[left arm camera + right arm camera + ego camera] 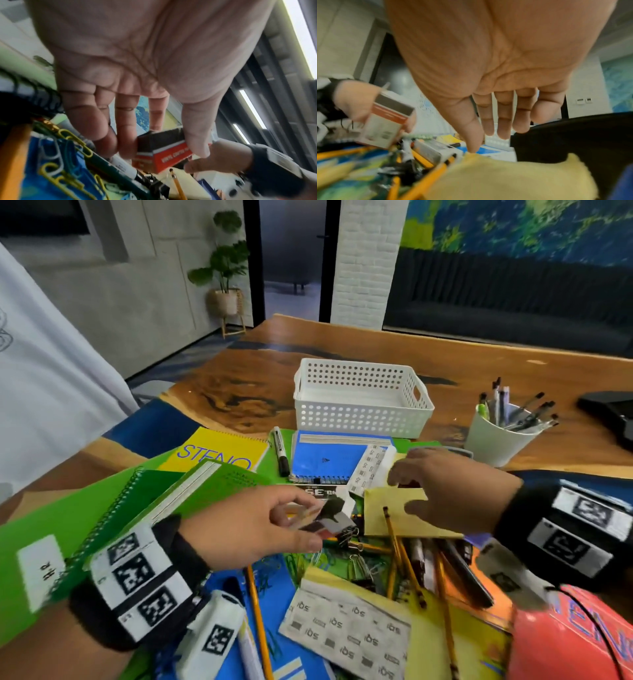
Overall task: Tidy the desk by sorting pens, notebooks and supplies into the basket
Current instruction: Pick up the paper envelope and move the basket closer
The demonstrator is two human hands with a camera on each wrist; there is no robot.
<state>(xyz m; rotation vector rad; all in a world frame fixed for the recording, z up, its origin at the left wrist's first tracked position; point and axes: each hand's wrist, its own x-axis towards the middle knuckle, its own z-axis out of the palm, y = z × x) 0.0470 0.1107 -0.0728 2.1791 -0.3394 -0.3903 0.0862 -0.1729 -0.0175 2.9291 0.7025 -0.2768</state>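
Observation:
My left hand point(310, 522) pinches a small red, black and white box of clips point(330, 520) between thumb and fingers, just above the pile of supplies; the left wrist view shows the box point(171, 157) with white lettering on its red side. To its right, my right hand point(407, 491) hovers with straight, spread fingers over a yellow legal pad point(375, 505) and holds nothing. In the right wrist view the thumb reaches down to the pad's point(505, 175) edge. The white perforated basket point(359, 419) stands behind the pile, with nothing seen inside.
A black marker point(281, 453), a blue notebook point(325, 457), a yellow STENO pad point(219, 450) and a green spiral notebook point(137, 501) lie before the basket. Pencils point(397, 549) and binder clips point(356, 563) are scattered near me. A white pen cup point(496, 436) stands right.

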